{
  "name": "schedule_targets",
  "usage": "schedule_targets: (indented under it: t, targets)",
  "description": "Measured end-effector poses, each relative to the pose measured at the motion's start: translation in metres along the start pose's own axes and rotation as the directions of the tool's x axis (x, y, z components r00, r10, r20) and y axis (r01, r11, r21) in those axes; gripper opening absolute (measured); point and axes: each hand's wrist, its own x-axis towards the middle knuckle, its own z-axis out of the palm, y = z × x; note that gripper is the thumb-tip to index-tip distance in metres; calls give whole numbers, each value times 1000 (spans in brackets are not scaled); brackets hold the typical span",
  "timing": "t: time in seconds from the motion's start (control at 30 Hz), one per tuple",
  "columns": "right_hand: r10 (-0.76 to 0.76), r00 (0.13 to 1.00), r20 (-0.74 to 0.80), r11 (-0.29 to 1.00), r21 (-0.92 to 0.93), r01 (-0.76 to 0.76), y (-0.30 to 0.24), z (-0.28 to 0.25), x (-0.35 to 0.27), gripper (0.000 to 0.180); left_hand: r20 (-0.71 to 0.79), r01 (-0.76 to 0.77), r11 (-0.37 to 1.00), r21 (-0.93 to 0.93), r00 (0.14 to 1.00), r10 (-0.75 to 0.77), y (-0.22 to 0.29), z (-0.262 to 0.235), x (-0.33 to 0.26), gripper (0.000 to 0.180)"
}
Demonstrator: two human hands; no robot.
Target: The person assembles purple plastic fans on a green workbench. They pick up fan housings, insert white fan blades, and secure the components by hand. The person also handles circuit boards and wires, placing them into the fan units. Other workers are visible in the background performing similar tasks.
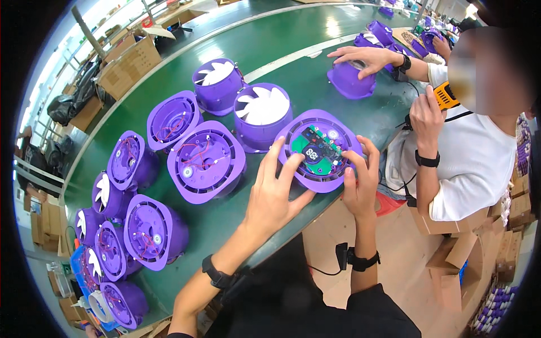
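Observation:
In front of me a purple fan housing [319,183] lies on the green-topped table with its inner side up. A green circuit board [300,147] with a small round black display rests in it, slightly askew. My left hand [271,194] grips the housing's left side, its thumb low at the near rim and a fingertip against the board's edge. At the board's right edge, my right hand [362,181] has its fingers curled, index finger and thumb close to the board. Whether the board is seated cannot be made out.
Several more purple housings [198,194] with red wires stand to the left. Behind them are housings with white fan blades [262,106]. At right, a co-worker in a white shirt [468,169] holds a yellow tool [446,97] and touches another housing [350,83]. An open carton [453,270] sits on the floor.

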Motion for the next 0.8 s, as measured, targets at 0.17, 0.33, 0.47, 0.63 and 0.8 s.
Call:
schedule_targets:
  t: [0.17,0.33,0.47,0.63,0.8]
  targets:
    - [8,1000,9,999,-40,-8,-2,0,0,28,11,2,999,39,1000,-3,0,-2,0,66]
    - [75,997,33,997,-10,-74,-6,-3,1,28,32,41,999,15,999,-41,2,-5,1,66]
    - [-11,1000,-24,998,-67,9,2,1,-1,27,12,7,999,31,1000,-8,2,-3,1,64]
    - [-27,999,-39,998,-53,25,3,4,-3,26,-22,-30,999,43,999,31,-5,0,-2,61]
    - [6,1000,-28,1000,-27,-7,4,3,-3,25,-28,-31,999,9,999,32,-6,1,-2,61]
